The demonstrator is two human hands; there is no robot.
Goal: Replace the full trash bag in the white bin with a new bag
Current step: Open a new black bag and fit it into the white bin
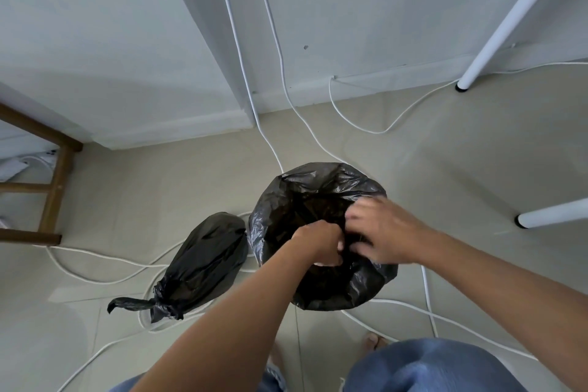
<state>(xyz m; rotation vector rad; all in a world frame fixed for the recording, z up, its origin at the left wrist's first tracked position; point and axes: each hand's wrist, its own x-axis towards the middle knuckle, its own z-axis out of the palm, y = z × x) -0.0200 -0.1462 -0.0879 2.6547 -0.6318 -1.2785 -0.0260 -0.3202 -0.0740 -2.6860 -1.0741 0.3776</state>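
Observation:
A new black bag (286, 200) is draped over the bin's mouth and hides the white bin entirely. My left hand (321, 243) is down inside the opening, fingers closed on the bag's plastic. My right hand (381, 232) is over the near right side of the opening, blurred, fingers bent into the same plastic. The full black bag (203, 261), tied in a knot at its near end, lies on the floor just left of the bin.
White cables (95, 253) snake across the beige floor around and under both bags. White table legs (509, 19) stand at the right, a wooden frame (54, 188) at the left. The wall and skirting are behind. My knees and bare feet are at the bottom.

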